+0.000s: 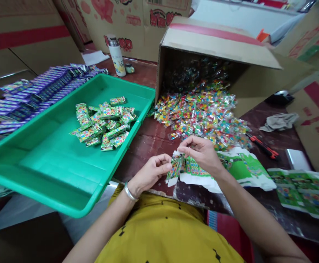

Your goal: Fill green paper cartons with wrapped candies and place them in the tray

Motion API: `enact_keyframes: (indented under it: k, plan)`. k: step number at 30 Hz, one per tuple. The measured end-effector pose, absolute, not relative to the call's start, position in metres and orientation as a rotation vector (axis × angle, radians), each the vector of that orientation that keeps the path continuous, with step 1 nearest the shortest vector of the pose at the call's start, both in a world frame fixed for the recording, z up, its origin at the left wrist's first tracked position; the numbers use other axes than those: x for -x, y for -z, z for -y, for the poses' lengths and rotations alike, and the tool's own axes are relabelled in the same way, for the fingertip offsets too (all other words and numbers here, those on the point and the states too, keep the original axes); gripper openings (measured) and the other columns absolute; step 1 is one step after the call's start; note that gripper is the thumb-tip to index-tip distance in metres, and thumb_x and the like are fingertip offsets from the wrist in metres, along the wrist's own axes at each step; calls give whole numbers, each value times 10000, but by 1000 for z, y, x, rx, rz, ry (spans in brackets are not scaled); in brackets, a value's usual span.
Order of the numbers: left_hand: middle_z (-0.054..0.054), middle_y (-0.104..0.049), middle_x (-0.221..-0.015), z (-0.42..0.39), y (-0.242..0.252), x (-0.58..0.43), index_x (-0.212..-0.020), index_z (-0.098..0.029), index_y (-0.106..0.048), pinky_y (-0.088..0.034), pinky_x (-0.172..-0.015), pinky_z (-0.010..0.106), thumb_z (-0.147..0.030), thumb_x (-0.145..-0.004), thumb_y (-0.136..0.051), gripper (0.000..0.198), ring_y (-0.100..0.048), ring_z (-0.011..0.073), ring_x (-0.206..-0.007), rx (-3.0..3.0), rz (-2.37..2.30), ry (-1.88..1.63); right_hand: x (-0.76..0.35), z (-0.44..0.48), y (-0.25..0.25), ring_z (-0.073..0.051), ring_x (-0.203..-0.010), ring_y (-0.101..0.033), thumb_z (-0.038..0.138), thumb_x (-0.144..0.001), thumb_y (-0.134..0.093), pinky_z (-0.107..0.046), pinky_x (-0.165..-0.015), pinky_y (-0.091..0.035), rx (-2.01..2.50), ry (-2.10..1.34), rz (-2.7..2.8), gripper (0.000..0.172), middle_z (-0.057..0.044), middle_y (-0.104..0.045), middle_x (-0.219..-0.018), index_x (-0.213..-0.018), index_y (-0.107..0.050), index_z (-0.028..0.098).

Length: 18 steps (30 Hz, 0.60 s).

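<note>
I see a dark red table (148, 140) with lots of stuff on it. The biggest thing is a cardboard box (217, 44) lying on its side, open toward me. A heap of little shiny candy bags (203, 113) spills out of it onto the table. To the left sits a big green tray (49, 157), and part of it hangs over the table's edge. Inside the tray is a pile of small green filled boxes (103, 124). Beyond the tray lie rows of purple packets (36, 93). On the right, flat green box sheets (244, 170) lie spread out, with a red box cutter (262, 146) near them. A white bottle (116, 54) stands at the back.

My left hand (148, 174) and my right hand (200, 151) are close together over the table's near edge. Between them is one small green box (175, 168). My left fingers pinch its side. My right fingers pinch the white flap at its top.
</note>
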State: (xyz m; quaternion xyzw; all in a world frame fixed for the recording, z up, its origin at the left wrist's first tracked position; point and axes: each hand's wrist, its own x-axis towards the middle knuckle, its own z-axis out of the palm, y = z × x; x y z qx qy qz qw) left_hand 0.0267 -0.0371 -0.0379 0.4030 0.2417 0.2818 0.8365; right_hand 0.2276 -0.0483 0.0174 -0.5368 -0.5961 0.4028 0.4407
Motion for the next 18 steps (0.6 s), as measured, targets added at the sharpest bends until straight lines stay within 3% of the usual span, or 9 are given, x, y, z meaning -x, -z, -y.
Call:
enact_keyframes:
  k: [2,4,6,8,11,13,15,18]
  plan:
    - [35,-659,-843,39,34,-28,-989,-159,-636,-474,-728,260,-338,-785,-757,297,-634,140,-736,-734,-433,-591,-222,53,-20,-160,-742,-612,300,-857,-682,-307,-658,-532,1343,-829,1543,139,-50,-673,-964,-965,-698,214]
    - [61,-688,-916,40,32,-28,-1120,-173,-634,-488,-762,279,-322,-800,-746,370,-663,160,-783,-683,-410,-628,-218,61,-19,-182,-852,-605,291,-881,-654,-347,-767,-525,1379,-598,1661,282,-70,-627,-1103,-1159,-671,248]
    - [79,-703,-969,39,32,-27,-1200,-178,-622,-490,-772,275,-315,-817,-733,422,-672,164,-812,-677,-426,-666,-215,69,-17,-182,-854,-587,282,-910,-620,-351,-795,-496,1394,-495,1806,368,-60,-609,-1032,-1278,-616,269]
    - [93,-710,-1011,38,32,-26,-1223,-171,-629,-489,-766,262,-326,-822,-728,441,-670,160,-821,-696,-451,-680,-214,76,-15,-160,-752,-562,284,-917,-618,-320,-732,-471,1392,-573,1895,386,-14,-583,-845,-1301,-589,266]
    - [97,-712,-1075,38,32,-25,-1213,-175,-655,-482,-779,254,-330,-803,-747,448,-658,159,-851,-762,-469,-668,-216,78,-18,-118,-589,-496,306,-875,-681,-267,-594,-412,1427,-846,1829,329,55,-527,-663,-1182,-591,231]
    - [86,-715,-1093,40,30,-25,-1203,-184,-669,-474,-801,251,-305,-783,-765,447,-648,167,-891,-867,-483,-649,-220,74,-24,-102,-542,-485,321,-843,-715,-239,-528,-373,1435,-1077,1750,223,72,-523,-613,-991,-589,212]
    - [75,-720,-1075,41,25,-25,-1187,-182,-684,-468,-815,255,-294,-792,-754,417,-636,181,-921,-1016,-522,-628,-223,70,-29,-95,-522,-492,341,-818,-735,-222,-487,-349,1422,-1240,1718,223,68,-540,-596,-832,-561,202]
    - [61,-723,-983,42,20,-26,-1123,-159,-711,-473,-749,254,-342,-845,-686,334,-626,180,-845,-1127,-635,-673,-223,67,-28,-104,-509,-506,372,-790,-756,-219,-464,-353,1435,-1141,1540,260,62,-551,-587,-833,-557,210]
